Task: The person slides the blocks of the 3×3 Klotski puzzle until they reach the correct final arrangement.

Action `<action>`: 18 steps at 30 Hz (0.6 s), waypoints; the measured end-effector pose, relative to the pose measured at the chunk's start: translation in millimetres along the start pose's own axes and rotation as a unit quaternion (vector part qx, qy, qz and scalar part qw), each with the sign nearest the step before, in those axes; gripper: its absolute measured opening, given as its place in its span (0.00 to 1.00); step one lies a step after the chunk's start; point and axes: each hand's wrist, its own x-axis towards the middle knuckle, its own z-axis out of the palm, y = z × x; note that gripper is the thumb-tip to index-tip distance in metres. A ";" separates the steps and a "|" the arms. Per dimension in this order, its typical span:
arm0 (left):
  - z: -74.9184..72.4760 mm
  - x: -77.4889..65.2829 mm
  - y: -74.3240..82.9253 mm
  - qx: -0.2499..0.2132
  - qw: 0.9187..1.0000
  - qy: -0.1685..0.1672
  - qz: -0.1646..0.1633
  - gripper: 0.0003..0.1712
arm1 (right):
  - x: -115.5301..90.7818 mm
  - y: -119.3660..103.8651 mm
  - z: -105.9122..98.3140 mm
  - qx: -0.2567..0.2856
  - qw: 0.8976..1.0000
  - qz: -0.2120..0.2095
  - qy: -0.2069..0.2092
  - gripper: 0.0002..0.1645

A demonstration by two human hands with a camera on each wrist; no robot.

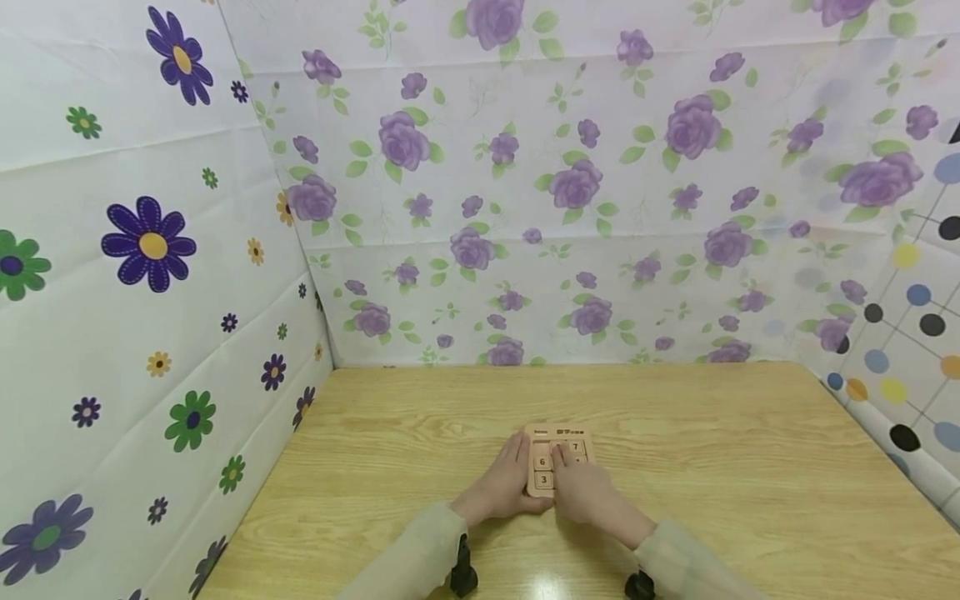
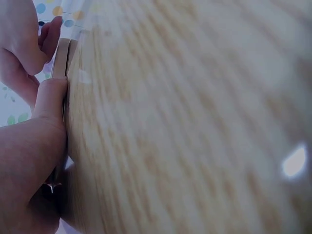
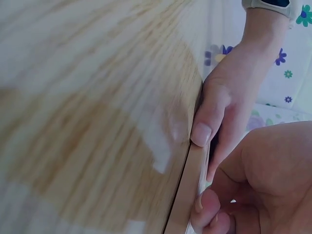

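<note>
A wooden number sliding puzzle lies flat on the table, its tiles 6, 3 and 7 readable in the head view. My left hand grips its left side, with the thumb along the near edge and the fingers up the left edge. Over the right part of the puzzle, my right hand reaches in with its extended fingertips on the tiles in the upper middle. Several tiles are hidden beneath it. In the right wrist view, the other fingers of that hand bend near the puzzle's edge.
The wood-grain table extends around the puzzle. Behind it hangs a cloth with purple roses. A flower-printed cloth borders the left side, and a dotted cloth the right.
</note>
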 end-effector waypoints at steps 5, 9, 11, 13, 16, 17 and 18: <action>-0.6 0.4 0.6 0.000 1.000 0.002 -0.001 0.66 | 2.3 -0.6 2.0 0.005 1.000 0.006 -0.002 0.36; -1.6 0.5 1.0 0.004 1.000 0.003 -0.001 0.66 | 3.8 -1.7 1.9 0.010 1.000 0.008 -0.002 0.35; -1.8 0.3 1.1 0.005 1.000 0.005 0.000 0.66 | 4.0 -2.3 1.8 0.011 1.000 0.007 0.000 0.35; -2.1 -0.3 1.3 0.004 1.000 0.006 0.002 0.66 | 3.9 -2.9 1.9 0.010 1.000 0.006 0.004 0.35; -2.0 -1.4 1.9 0.006 1.000 0.005 0.004 0.65 | 3.3 -4.6 2.4 0.011 1.000 0.001 0.007 0.34; -1.8 -1.8 2.0 0.006 1.000 0.003 0.004 0.65 | 3.0 -5.4 2.0 0.010 1.000 0.000 0.008 0.34; -2.6 -2.1 1.8 0.005 1.000 0.002 0.003 0.65 | 3.3 -6.6 1.3 0.013 1.000 -0.002 0.009 0.34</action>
